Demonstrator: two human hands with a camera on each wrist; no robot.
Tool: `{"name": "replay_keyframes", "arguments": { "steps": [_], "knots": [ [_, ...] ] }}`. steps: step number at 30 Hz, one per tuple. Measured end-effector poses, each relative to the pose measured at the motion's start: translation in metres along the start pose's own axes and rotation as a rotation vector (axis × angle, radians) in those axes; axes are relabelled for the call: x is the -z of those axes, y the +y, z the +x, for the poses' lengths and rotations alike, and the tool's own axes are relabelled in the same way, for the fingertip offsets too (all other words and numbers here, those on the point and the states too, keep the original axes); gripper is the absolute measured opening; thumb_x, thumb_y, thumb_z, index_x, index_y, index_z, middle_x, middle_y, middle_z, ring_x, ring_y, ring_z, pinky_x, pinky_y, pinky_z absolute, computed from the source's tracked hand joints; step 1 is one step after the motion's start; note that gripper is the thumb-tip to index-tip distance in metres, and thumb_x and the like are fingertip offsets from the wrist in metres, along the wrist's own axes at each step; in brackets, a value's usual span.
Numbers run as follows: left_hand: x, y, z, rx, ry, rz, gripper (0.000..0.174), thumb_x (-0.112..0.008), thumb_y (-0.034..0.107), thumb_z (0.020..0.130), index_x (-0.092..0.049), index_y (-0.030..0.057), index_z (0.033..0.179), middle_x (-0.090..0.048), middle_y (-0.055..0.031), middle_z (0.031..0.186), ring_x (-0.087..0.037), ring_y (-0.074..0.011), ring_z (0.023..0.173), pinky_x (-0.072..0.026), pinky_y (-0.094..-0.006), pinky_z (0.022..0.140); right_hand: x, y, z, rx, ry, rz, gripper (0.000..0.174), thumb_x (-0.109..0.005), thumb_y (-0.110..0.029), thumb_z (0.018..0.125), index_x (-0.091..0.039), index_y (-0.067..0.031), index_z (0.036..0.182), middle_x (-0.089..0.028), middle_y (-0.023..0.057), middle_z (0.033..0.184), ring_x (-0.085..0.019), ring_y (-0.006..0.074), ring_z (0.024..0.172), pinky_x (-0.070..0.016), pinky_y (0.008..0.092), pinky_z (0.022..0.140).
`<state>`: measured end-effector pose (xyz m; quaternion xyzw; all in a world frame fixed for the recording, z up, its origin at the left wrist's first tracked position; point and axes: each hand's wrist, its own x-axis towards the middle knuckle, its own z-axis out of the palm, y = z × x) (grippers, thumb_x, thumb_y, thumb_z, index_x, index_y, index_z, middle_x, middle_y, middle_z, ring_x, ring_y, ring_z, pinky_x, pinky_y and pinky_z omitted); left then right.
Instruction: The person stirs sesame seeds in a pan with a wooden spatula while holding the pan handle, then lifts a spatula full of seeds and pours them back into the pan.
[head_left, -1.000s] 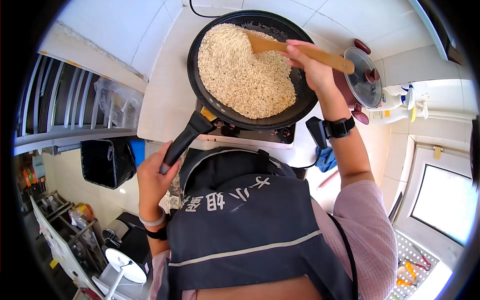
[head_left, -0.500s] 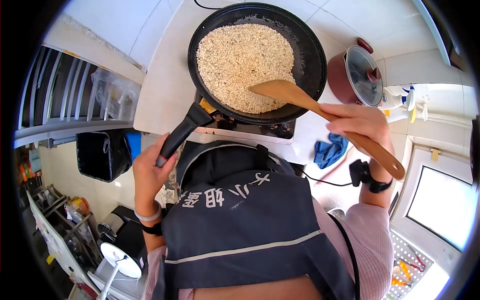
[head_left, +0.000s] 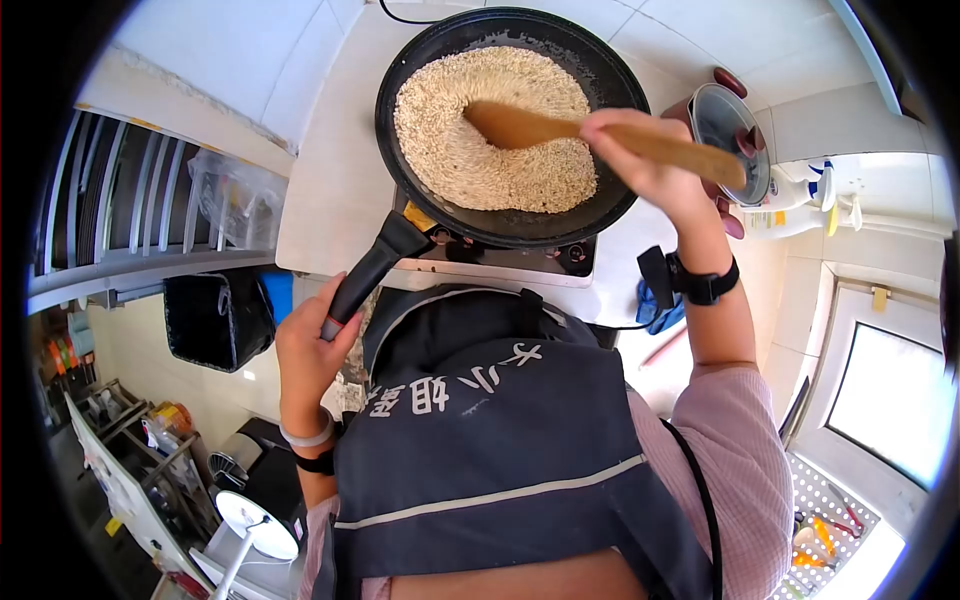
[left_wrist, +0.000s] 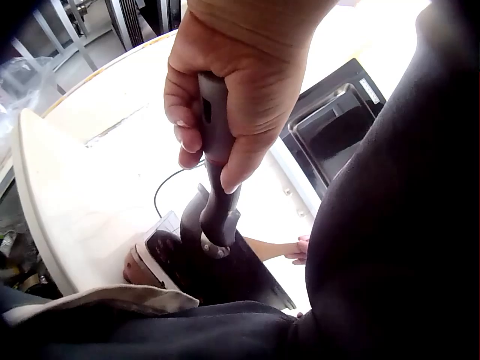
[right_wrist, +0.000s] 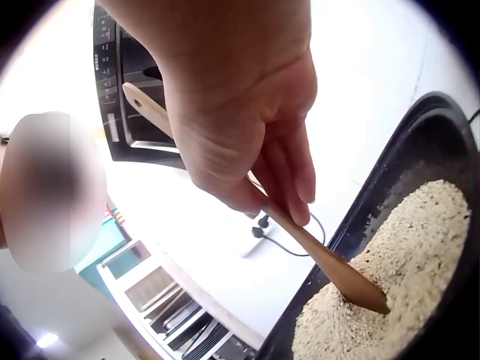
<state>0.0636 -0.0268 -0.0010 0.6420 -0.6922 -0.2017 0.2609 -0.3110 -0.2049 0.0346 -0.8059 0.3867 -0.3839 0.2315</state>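
Note:
A black pan (head_left: 490, 232) holds a wide layer of pale grains (head_left: 440, 150). My left hand (head_left: 313, 345) grips its black handle (head_left: 368, 275); in the left wrist view the left hand (left_wrist: 238, 90) has fingers and thumb wrapped round that handle (left_wrist: 217, 142). My right hand (head_left: 650, 165) pinches a wooden spatula (head_left: 535, 128) above the pan's right side, its blade down in the grains. The right wrist view shows the right hand (right_wrist: 247, 142) with the spatula (right_wrist: 330, 262) slanting from the fingers into the grains (right_wrist: 420, 240).
Under the pan is a stove (head_left: 540, 258). A maroon pot (head_left: 735, 135) with a glass lid stands to the right, spray bottles (head_left: 800, 190) beyond it. A blue cloth (head_left: 660, 310) lies near the counter's right front. A black bin (head_left: 215, 320) is at the left.
The right hand swung the spatula toward me and right, then back up and left into the grains, leaving a curved furrow. The left hand stays on the handle.

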Motion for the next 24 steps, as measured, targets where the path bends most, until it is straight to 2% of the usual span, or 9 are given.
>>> {"name": "replay_keyframes", "arguments": {
  "steps": [1, 5, 7, 8, 10, 15, 17, 20, 24],
  "knots": [
    [0.0, 0.0, 0.0, -0.011, 0.011, -0.001, 0.048, -0.08, 0.01, 0.074, -0.067, 0.0059, 0.12, -0.064, -0.014, 0.079, -0.06, -0.0298, 0.067, -0.0478, -0.035, 0.063, 0.002, 0.005, 0.001, -0.117, 0.032, -0.025, 0.011, -0.073, -0.01, 0.087, -0.074, -0.0032, 0.095, -0.073, 0.0067, 0.083, -0.07, 0.0124, 0.073, -0.0558, 0.0244, 0.064],
    [0.002, 0.002, 0.0, 0.009, -0.001, 0.024, 0.048, -0.08, 0.01, 0.074, -0.067, 0.0065, 0.12, -0.064, -0.0142, 0.078, -0.06, -0.0298, 0.067, -0.0478, -0.0351, 0.062, 0.019, 0.017, -0.007, -0.13, 0.165, -0.071, 0.014, -0.072, -0.011, 0.089, -0.072, -0.0012, 0.099, -0.073, 0.0057, 0.082, -0.071, 0.0121, 0.078, -0.056, 0.0232, 0.066],
    [0.001, 0.0, 0.0, -0.006, 0.006, 0.022, 0.048, -0.08, 0.01, 0.074, -0.067, 0.0066, 0.12, -0.063, -0.0142, 0.077, -0.06, -0.0297, 0.066, -0.0477, -0.0352, 0.062, 0.033, 0.007, -0.02, -0.377, 0.334, 0.166, 0.02, -0.069, -0.01, 0.092, -0.069, -0.0011, 0.11, -0.074, 0.009, 0.09, -0.069, 0.0108, 0.077, -0.0536, 0.021, 0.069],
    [0.001, -0.001, 0.001, -0.025, 0.014, 0.023, 0.048, -0.08, 0.01, 0.074, -0.067, 0.0067, 0.12, -0.063, -0.0143, 0.076, -0.06, -0.0297, 0.066, -0.0477, -0.0352, 0.061, 0.042, -0.004, -0.026, -0.376, 0.331, 0.162, 0.02, -0.069, -0.01, 0.092, -0.069, -0.0011, 0.11, -0.074, 0.009, 0.09, -0.069, 0.0108, 0.077, -0.0536, 0.021, 0.069],
    [0.002, 0.001, 0.002, -0.016, 0.013, 0.017, 0.048, -0.08, 0.01, 0.074, -0.067, 0.0066, 0.12, -0.063, -0.0142, 0.075, -0.06, -0.0295, 0.065, -0.0475, -0.0353, 0.061, 0.061, -0.031, -0.04, -0.625, 0.4, 0.139, 0.023, -0.068, -0.012, 0.093, -0.066, 0.0006, 0.113, -0.073, 0.0125, 0.088, -0.068, 0.01, 0.071, -0.052, 0.0189, 0.062],
    [0.001, -0.001, 0.001, 0.001, 0.01, 0.001, 0.049, -0.08, 0.01, 0.074, -0.066, 0.0063, 0.12, -0.062, -0.0136, 0.073, -0.059, -0.0291, 0.063, -0.047, -0.0352, 0.059, 0.061, -0.017, -0.067, -0.711, 0.528, 0.029, 0.025, -0.068, -0.012, 0.093, -0.064, 0.005, 0.111, -0.072, 0.0174, 0.089, -0.071, 0.0148, 0.072, -0.0542, 0.0206, 0.06],
    [0.003, -0.001, 0.002, -0.005, -0.025, 0.008, 0.048, -0.078, 0.003, 0.076, -0.064, 0.0017, 0.122, -0.064, -0.0138, 0.082, -0.058, -0.0219, 0.064, -0.0484, -0.0293, 0.065, 0.043, 0.011, -0.061, -0.685, 0.65, 0.215, 0.021, -0.067, -0.009, 0.093, -0.066, 0.008, 0.106, -0.071, 0.0162, 0.097, -0.074, 0.0218, 0.077, -0.0576, 0.0227, 0.062],
    [0.002, -0.003, 0.002, -0.022, -0.006, 0.016, 0.049, -0.08, 0.01, 0.074, -0.066, 0.006, 0.121, -0.061, -0.0137, 0.073, -0.059, -0.0286, 0.062, -0.0465, -0.0347, 0.059, 0.02, 0.047, -0.033, -0.752, 0.691, 0.478, 0.023, -0.067, -0.007, 0.091, -0.064, 0.0085, 0.108, -0.07, 0.0183, 0.095, -0.074, 0.0262, 0.076, -0.0605, 0.0271, 0.063],
    [0.006, 0.001, 0.005, -0.044, -0.011, 0.027, 0.049, -0.08, 0.01, 0.074, -0.066, 0.006, 0.121, -0.061, -0.0144, 0.074, -0.059, -0.0285, 0.063, -0.0466, -0.0348, 0.059, -0.015, 0.07, 0.009, -0.718, 0.553, 0.693, 0.028, -0.071, -0.01, 0.089, -0.064, 0.0075, 0.11, -0.071, 0.0187, 0.097, -0.074, 0.0281, 0.078, -0.0609, 0.0284, 0.063]
  ]
}}
